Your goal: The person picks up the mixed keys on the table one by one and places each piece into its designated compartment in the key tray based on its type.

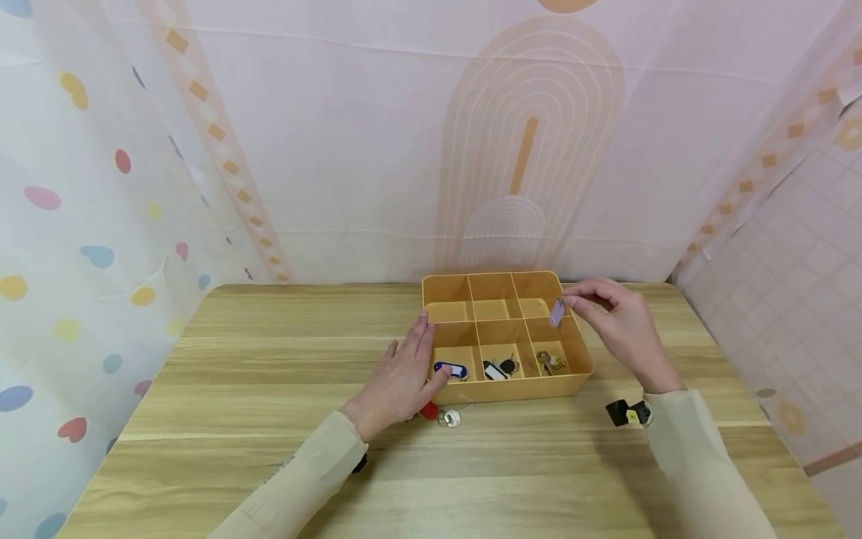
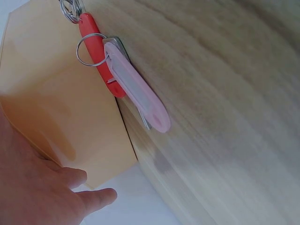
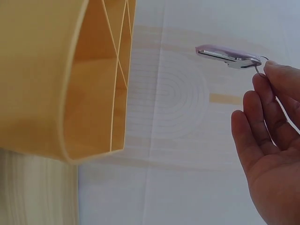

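Note:
A yellow six-compartment organizer box (image 1: 525,391) stands at the back of the table. My left hand (image 1: 397,378) rests along its left wall with fingers extended, the thumb reaching over the rim. Above the box's right side, my right hand (image 1: 619,322) pinches the ring of a purple-tagged key (image 1: 557,313); the key shows beneath the tag in the right wrist view. Front compartments hold a blue key tag (image 1: 451,370), a black-and-white tagged key bunch (image 1: 497,370) and brassy keys (image 1: 551,361). A red key tag (image 2: 96,44) and pink-tagged key (image 2: 138,89) lie before the box.
Patterned cloth (image 1: 350,150) hangs behind the wooden table (image 1: 283,352) and at both sides. Silver keys (image 1: 449,418) lie by the box's front wall. Black straps or devices (image 1: 626,413) sit at the wrists.

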The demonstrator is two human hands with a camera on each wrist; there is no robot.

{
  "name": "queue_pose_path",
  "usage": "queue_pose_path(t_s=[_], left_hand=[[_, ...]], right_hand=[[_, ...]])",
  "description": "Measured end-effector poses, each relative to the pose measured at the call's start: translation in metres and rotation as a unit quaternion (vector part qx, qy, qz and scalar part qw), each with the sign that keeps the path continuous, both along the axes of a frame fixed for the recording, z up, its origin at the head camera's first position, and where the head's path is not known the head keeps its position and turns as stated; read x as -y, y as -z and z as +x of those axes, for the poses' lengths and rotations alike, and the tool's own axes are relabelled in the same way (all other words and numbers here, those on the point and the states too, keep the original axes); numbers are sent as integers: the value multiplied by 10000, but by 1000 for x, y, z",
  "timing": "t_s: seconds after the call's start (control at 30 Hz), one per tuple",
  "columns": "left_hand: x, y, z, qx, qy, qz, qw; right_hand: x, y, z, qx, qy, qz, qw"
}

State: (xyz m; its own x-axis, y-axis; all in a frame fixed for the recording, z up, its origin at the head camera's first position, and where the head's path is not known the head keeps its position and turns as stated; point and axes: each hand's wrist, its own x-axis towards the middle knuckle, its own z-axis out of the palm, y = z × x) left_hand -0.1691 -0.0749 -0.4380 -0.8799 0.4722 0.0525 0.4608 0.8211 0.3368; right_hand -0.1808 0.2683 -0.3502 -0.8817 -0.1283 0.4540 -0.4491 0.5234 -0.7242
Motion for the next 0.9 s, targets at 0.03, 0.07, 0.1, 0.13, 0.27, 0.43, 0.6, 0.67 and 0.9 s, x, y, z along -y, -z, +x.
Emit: queue_pose_path(t_s=[0.03,0.07,0.1,0.13,0.27,0.43,0.6,0.67,0.9], left_hand=[[0,0,0,-2,-1,-2,10000],[0,0,0,-4,-2,5,10000],[0,0,0,-9,-2,9,10000],[-1,-1,1,0,-8,6,10000],[-1,-1,1,-11,-22,11,10000],[0,-1,2,-44,-37,-25,10000],[1,-1,2,-56,-48,-48,10000],[2,0,2,-60,-54,-50,10000],[3,1,3,-61,-53,-10,10000]], right_hand=[[0,-1,-2,6,34,19,10000],[-1,-2,-4,30,73,37,10000],[-1,-3,-6,38,110,69,9999],[-2,-4,-8,66,136,95,9998],[-3,-7,-17,277,263,322,9988],[-3,-9,-30,484,273,566,9968],[-2,-8,-45,466,114,727,9962],[-2,-7,-50,557,49,789,9953],[-2,-3,-63,1030,-76,1023,9894]])
